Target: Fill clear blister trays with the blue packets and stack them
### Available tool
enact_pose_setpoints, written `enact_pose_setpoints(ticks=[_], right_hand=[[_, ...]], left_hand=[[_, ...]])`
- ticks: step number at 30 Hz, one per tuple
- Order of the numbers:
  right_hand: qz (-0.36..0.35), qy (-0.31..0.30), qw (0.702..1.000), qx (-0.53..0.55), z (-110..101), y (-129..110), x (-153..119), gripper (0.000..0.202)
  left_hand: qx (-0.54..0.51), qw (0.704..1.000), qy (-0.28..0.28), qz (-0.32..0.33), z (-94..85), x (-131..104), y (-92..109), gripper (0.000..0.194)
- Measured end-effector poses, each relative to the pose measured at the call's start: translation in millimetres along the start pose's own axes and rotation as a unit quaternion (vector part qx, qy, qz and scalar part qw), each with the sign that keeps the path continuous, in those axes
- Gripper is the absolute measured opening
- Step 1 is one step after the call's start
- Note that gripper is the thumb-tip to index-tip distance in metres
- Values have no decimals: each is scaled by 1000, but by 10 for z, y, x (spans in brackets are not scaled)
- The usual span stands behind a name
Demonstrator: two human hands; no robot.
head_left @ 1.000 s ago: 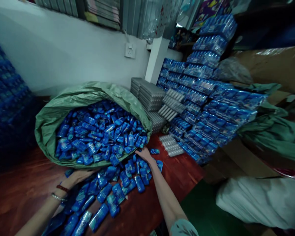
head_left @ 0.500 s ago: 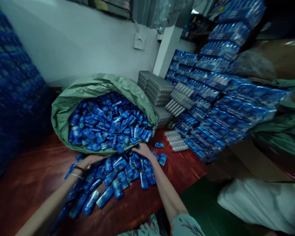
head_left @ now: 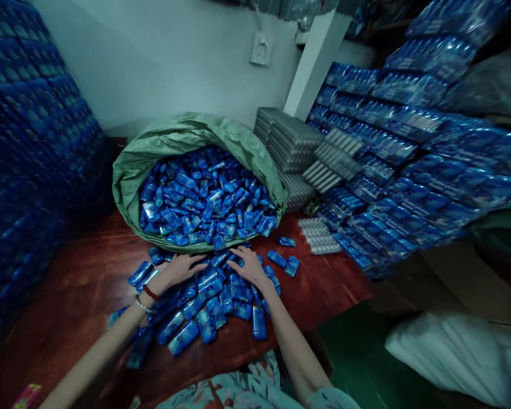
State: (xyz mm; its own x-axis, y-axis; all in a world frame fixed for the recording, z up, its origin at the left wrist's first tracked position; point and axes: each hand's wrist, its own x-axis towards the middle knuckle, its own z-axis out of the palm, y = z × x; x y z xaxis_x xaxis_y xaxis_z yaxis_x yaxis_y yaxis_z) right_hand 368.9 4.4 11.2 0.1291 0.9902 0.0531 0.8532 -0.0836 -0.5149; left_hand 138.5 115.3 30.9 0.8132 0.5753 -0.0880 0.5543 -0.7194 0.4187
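A pile of small blue wrapped packets [head_left: 205, 321] is spread over the reddish-brown table in front of me. My left hand [head_left: 181, 270] rests on the pile's left side, fingers stretched to the right and a red and a pale bracelet on its wrist. My right hand [head_left: 247, 266] lies across the far right part of the pile, its fingers spread and pointing left. Neither hand is wrapped round a packet. Just beyond both hands, a green woven sack [head_left: 125, 176] lies with its mouth toward me, full of the same blue packets [head_left: 200, 196].
Grey moulded trays [head_left: 289, 136] are stacked right of the sack, and a single tray [head_left: 319, 236] lies by the table's right edge. Shrink-wrapped blue packs [head_left: 392, 142] are piled at right, more packs [head_left: 42, 113] at left. A white sack [head_left: 460, 352] sits low at right.
Both hands have come back from the sack's lip onto the pile, the left one moving inward to the right. Some packets have shifted toward me and to the right. The view has turned slightly left.
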Motion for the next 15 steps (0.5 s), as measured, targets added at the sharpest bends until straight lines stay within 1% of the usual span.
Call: enact_pose_setpoints(ticks=[2, 4, 6, 8, 9, 11, 12, 13, 14, 15], right_hand=[[-38, -24, 999, 12, -66, -87, -23, 50], [-73, -40, 996, 35, -195, -95, -107, 51], [-90, -27, 993, 72, -341, -15, -311, 53], [-74, 23, 993, 91, -428, 106, -657, 61], [-54, 51, 994, 84, -427, 158, -871, 67], [-13, 74, 997, 30, -317, 213, -1316, 79], [-8, 67, 998, -5, -217, 212, -1512, 83], [-7, 55, 998, -42, -99, 197, -1667, 87], [-9, 54, 996, -76, 23, 172, -1768, 88], [-8, 56, 993, -105, 137, 145, -1807, 89]], left_hand=[[43, 998, 50, -22, 20, -166, 61, 50], [74, 993, 86, -38, 59, -450, 107, 50], [87, 990, 102, -49, 149, -858, 140, 59], [87, 987, 107, -76, 316, -1352, 168, 79], [88, 983, 118, -105, 428, -1603, 183, 90], [92, 967, 148, -185, 682, -2043, 221, 103], [94, 957, 159, -225, 806, -2206, 242, 105], [94, 947, 169, -255, 917, -2318, 262, 105], [93, 939, 180, -278, 1006, -2375, 277, 106], [91, 932, 189, -295, 1070, -2377, 286, 106]])
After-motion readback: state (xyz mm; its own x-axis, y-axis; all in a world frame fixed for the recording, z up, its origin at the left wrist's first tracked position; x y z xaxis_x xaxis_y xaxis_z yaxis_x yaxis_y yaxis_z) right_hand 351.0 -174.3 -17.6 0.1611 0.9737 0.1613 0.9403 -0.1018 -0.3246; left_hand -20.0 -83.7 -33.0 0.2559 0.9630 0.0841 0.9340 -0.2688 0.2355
